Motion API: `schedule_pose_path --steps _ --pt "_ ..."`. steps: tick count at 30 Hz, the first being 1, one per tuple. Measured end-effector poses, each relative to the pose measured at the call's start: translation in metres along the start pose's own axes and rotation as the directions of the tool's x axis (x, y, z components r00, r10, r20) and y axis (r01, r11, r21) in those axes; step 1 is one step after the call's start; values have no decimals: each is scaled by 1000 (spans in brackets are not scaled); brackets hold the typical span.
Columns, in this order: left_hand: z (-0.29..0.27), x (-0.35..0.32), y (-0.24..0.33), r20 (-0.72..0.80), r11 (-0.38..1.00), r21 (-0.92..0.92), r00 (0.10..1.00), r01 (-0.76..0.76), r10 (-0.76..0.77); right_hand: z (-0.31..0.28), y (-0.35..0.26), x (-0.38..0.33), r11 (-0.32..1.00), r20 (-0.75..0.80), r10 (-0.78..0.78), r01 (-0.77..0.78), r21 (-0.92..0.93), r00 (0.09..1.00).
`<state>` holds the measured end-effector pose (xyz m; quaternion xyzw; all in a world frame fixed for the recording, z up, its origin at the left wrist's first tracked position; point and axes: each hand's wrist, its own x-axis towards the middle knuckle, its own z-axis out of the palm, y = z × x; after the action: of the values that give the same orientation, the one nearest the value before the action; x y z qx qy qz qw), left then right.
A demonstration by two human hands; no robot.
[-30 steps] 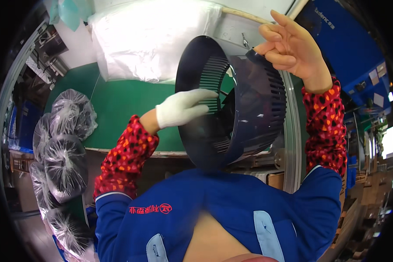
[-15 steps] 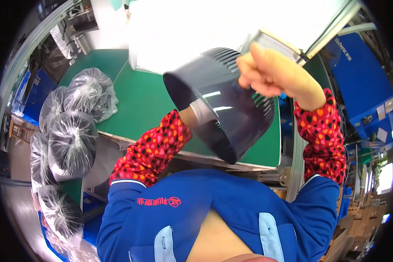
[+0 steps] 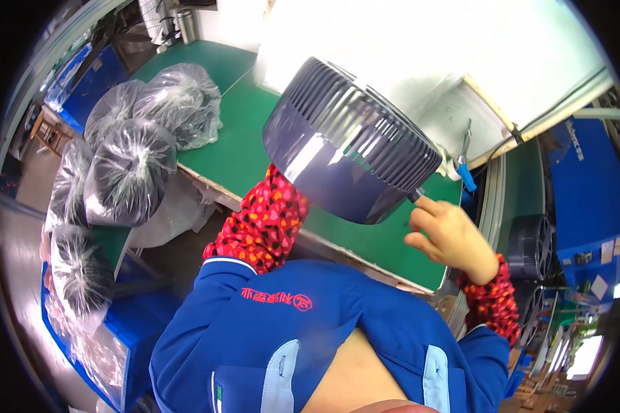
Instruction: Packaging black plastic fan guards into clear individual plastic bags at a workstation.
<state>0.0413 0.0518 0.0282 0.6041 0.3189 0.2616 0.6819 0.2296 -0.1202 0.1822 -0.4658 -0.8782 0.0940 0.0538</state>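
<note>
A dark, glossy, round plastic housing (image 3: 337, 175) with a ring of slots is tilted in mid-air over the green table (image 3: 231, 148). My left forearm, in a red heart-patterned sleeve (image 3: 258, 224), reaches up behind and into it; that hand is hidden inside. At the housing's lower right edge, a small dark peg (image 3: 416, 195) juts out. The index fingertip of my right hand (image 3: 455, 234) touches this peg, while the thumb stands apart and the other fingers are loosely bent.
Several similar dark parts in clear plastic bags (image 3: 134, 168) are piled at the left. A blue-handled tool (image 3: 466, 168) lies at the table's far right. Below the bags stands a blue bin (image 3: 148, 330) with plastic film. Another dark slotted housing (image 3: 530, 244) sits at the right.
The housing has turned: its open side faced left and now its slotted side faces up. My right hand has come down from its upper side to the peg at the lower right.
</note>
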Motion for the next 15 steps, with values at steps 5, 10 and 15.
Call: schedule_pose_path --steps 5,10,15 --pt "-15 14 -10 -135 996 87 990 -35 47 47 4 -16 999 -198 41 -40 8 979" --pt "-10 32 -26 -206 979 203 976 -31 74 51 37 -28 914 -423 336 -183 362 842" --pt "-3 38 -47 -221 948 317 969 -32 107 50 69 -9 732 -396 505 -137 668 767"
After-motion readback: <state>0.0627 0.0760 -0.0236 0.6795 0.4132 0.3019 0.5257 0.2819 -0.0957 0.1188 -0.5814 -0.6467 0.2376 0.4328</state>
